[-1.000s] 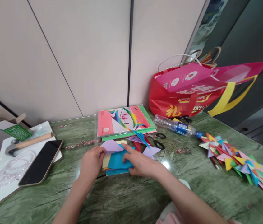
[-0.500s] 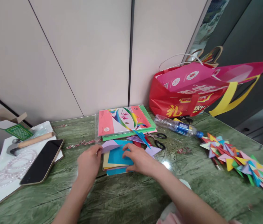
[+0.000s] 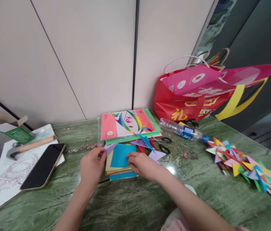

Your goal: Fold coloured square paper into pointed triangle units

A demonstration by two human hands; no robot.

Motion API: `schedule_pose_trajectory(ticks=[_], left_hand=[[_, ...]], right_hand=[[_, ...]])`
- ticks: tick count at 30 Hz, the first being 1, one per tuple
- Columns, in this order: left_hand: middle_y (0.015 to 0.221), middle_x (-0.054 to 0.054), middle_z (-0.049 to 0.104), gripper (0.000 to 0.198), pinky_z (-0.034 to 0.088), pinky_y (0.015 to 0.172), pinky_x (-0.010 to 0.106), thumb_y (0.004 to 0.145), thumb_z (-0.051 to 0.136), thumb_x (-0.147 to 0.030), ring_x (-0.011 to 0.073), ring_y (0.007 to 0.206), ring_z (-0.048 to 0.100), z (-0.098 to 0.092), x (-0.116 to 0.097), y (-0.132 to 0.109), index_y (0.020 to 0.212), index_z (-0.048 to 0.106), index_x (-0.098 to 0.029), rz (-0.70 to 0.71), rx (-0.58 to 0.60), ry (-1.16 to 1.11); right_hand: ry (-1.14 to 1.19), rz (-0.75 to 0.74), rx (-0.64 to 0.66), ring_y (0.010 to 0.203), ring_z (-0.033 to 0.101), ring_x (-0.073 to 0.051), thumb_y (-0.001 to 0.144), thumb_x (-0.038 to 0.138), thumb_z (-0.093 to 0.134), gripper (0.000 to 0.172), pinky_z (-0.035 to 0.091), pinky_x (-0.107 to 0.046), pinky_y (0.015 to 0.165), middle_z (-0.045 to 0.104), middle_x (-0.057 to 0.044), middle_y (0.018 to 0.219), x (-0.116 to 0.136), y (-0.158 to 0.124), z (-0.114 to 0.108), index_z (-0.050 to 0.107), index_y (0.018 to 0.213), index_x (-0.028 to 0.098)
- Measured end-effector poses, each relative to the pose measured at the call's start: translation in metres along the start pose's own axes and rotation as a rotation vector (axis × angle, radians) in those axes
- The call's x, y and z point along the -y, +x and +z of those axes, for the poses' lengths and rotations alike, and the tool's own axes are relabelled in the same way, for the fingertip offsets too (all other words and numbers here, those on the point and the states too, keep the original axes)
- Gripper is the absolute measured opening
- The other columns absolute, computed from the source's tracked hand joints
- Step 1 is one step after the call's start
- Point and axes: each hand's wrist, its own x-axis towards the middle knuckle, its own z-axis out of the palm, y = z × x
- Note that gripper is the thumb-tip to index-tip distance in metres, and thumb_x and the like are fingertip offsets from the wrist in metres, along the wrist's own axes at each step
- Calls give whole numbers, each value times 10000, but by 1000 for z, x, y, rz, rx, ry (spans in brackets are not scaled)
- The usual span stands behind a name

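Observation:
A small stack of coloured paper squares (image 3: 116,171) lies on the green marble table (image 3: 135,205), with a blue sheet (image 3: 122,154) on top. My left hand (image 3: 91,168) is at the stack's left edge and pinches a folded lilac paper (image 3: 110,147) between thumb and fingers. Resting on the right part of the stack, my right hand (image 3: 143,165) has its fingers curled onto the blue sheet's right edge.
A pack of coloured paper (image 3: 129,125) lies behind the stack, with scissors (image 3: 163,144) and a plastic bottle (image 3: 183,131) to its right. Folded paper triangles (image 3: 243,165) spread at the right. A red bag (image 3: 198,96) stands at the back. Phone (image 3: 43,166), hammer (image 3: 29,147), beads (image 3: 8,173) and small box (image 3: 15,131) at left.
The lilac paper has been pulled leftward off the blue sheet, which now lies flat and square on the stack. My right hand has drawn back slightly to the sheet's right edge.

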Motion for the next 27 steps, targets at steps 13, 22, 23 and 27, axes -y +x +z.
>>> schedule_pose_trajectory(ticks=[13,22,23,27], left_hand=[[865,124,675,349,468,639,345,764,463,-234,287,765,647,-27,31,17,1081,573,-137,-238,-168,371],[751,118,676,342,470,647,304,776,420,-193,245,655,659,-26,52,24,1069,575,-109,-368,339,345],[782,132,673,351,471,646,313,782,424,-211,254,670,659,-25,50,23,1083,569,-106,-366,359,365],[1023,253,583,433,459,580,423,811,401,-356,376,768,631,-30,37,20,1131,559,-112,-343,206,634]], right_hand=[[-22,-2,33,863,578,-167,754,75,528,123,376,-233,710,618,-78,892,1,1,0,633,775,137],[11,-12,15,883,592,-184,737,63,535,133,402,-246,723,640,-83,925,0,2,1,643,764,134],[22,-8,13,896,592,-188,735,59,538,136,407,-250,733,642,-85,941,0,1,0,648,758,136],[118,24,7,928,601,-191,722,63,580,127,422,-255,770,649,-87,991,2,0,-6,669,693,148]])
